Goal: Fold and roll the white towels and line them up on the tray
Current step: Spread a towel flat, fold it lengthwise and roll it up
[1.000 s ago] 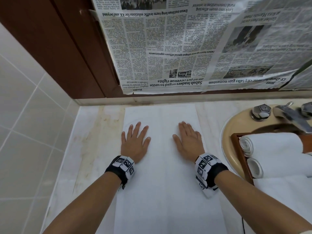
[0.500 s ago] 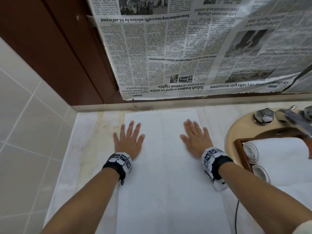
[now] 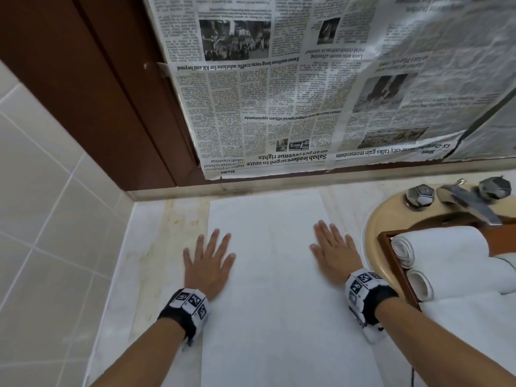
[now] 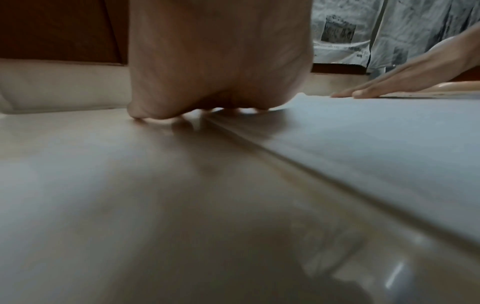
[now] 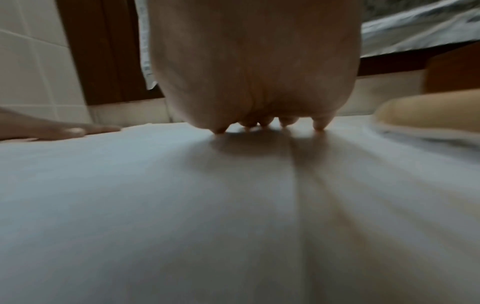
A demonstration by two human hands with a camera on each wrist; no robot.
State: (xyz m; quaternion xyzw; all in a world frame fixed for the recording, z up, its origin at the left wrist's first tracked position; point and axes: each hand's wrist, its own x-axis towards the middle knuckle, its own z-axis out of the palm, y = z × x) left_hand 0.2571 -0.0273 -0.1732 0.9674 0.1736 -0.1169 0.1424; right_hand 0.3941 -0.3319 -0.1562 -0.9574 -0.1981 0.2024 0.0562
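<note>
Centre of the head view: folded white towel [image 3: 279, 289] lies as a long strip on the marble desk [image 3: 156, 247], running from the back wall toward the bottom edge. Left hand [image 3: 208, 263] flat, fingers spread, on the strip's left edge and partly on the desk; right hand [image 3: 333, 251] flat on its right edge. Neither grip holds anything, just pressing. Right of frame: tray [image 3: 398, 266] over the sink [image 3: 374, 224] with two rolled towels [image 3: 444, 247]

Left wrist view: palm [image 4: 221, 61] down, towel edge [image 4: 285, 156] running past it

Right wrist view: fingertips [image 5: 320, 124] on cloth, blurred

Risk: outward smoothing could drag the layers out of register, giving a skewed roll; strip's right side sits near the sink rim

Versus a second ago: hands have moved apart from near centre to the edges
</note>
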